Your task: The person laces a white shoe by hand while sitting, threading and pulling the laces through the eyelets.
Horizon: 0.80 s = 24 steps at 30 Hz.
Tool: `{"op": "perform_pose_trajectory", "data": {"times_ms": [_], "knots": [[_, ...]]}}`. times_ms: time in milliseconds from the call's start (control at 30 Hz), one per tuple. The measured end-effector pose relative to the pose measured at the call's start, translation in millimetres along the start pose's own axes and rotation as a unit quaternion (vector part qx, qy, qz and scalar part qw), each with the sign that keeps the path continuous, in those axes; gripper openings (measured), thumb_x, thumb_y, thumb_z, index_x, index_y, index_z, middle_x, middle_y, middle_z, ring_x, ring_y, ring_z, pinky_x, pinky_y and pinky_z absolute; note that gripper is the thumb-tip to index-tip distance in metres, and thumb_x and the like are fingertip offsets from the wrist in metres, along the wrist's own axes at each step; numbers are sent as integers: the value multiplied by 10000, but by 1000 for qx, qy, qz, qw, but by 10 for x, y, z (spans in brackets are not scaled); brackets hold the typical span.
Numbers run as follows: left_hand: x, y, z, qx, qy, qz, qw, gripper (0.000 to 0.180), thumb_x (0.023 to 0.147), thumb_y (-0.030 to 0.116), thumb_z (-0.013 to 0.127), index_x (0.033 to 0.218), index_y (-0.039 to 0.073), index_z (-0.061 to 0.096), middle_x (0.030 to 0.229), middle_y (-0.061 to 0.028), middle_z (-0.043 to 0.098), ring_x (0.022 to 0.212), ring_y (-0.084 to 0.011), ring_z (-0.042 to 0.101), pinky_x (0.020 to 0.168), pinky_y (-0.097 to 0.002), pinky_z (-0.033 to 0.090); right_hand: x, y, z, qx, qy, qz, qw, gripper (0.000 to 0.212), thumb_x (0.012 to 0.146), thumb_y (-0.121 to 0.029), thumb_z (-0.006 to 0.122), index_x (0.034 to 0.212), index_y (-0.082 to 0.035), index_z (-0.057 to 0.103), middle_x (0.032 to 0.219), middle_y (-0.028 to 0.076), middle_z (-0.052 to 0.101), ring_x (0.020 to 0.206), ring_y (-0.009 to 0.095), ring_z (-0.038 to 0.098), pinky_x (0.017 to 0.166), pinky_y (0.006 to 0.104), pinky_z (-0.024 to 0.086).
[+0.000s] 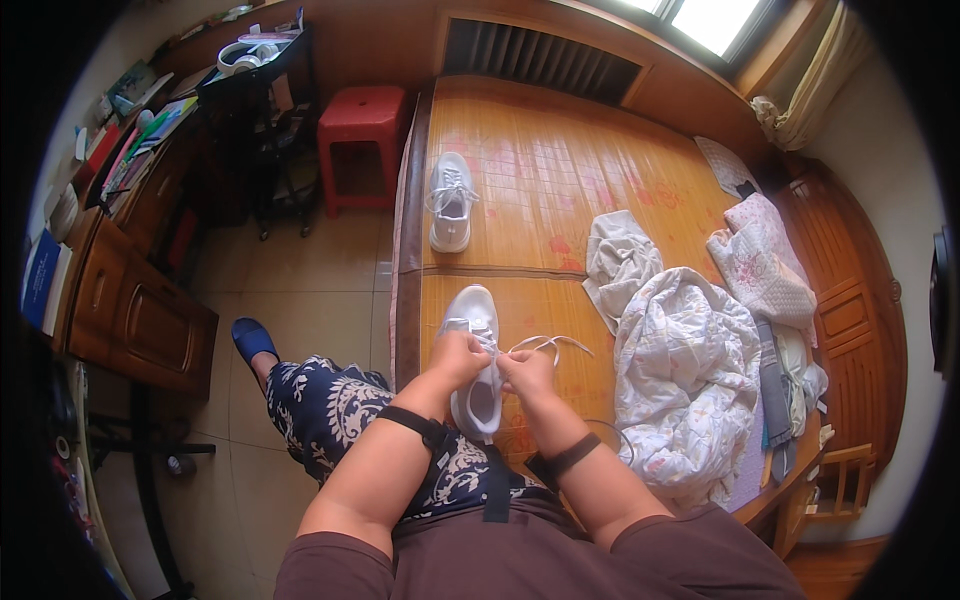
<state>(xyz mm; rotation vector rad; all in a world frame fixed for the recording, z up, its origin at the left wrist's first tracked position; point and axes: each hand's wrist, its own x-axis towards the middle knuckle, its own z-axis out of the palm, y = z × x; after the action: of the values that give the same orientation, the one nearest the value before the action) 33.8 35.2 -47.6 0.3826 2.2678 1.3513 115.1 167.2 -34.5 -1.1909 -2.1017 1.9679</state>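
A white lace-up sneaker [484, 402] lies on the bamboo bed mat [540, 190] right in front of me, toe pointing away. My left hand [460, 357] is closed at the lacing on its left side, fingers pinched near the eyelets. On the other side my right hand [527, 371] pinches the white shoelace [545, 343], whose loose end trails over the mat to the right. The fingertips of both hands almost meet above the tongue. Farther off, a second white sneaker [451, 205] with its laces in place rests near the mat's left edge.
To the right lie a crumpled patterned quilt [690, 375], a pale cloth [620, 258] and a pink pillow [765, 250]. A red plastic stool [362, 140] stands beyond the bed's left edge. Farther left is a wooden desk [140, 310] with headphones [243, 60] behind it.
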Motion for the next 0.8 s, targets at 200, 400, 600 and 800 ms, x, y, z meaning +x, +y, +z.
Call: {"op": "perform_pose_trajectory", "data": {"times_ms": [200,400,600,800], "knots": [[-1,17,0,9,7,3,1000,114,733,144,737,714,45,685,651,-50,665,575,-117,620,541,-290,494,56,35,-34,-38,-13,-13,999,184,794,-163,753,829,13,709,708,54,669,551,110,611,482,245,520],[31,4,-30,-61,-49,-40,996,121,754,140,732,702,44,680,642,-25,655,553,-96,598,519,-260,476,-19,-9,-56,-11,-33,-10,999,173,828,-151,714,878,14,701,767,53,677,621,129,633,552,252,526],[83,-37,-27,-56,-69,-28,996,143,734,161,740,738,26,697,651,-72,673,573,-136,632,540,-295,497,-5,35,-70,-66,-17,-111,991,158,807,-133,737,855,16,708,743,50,685,614,119,630,550,244,510],[84,-35,-19,-80,-71,-20,994,130,730,140,736,742,17,696,666,-76,675,579,-136,634,532,-293,495,47,88,-109,-78,-16,-165,983,144,800,-125,748,836,10,715,727,49,690,600,103,626,550,245,503]]}}
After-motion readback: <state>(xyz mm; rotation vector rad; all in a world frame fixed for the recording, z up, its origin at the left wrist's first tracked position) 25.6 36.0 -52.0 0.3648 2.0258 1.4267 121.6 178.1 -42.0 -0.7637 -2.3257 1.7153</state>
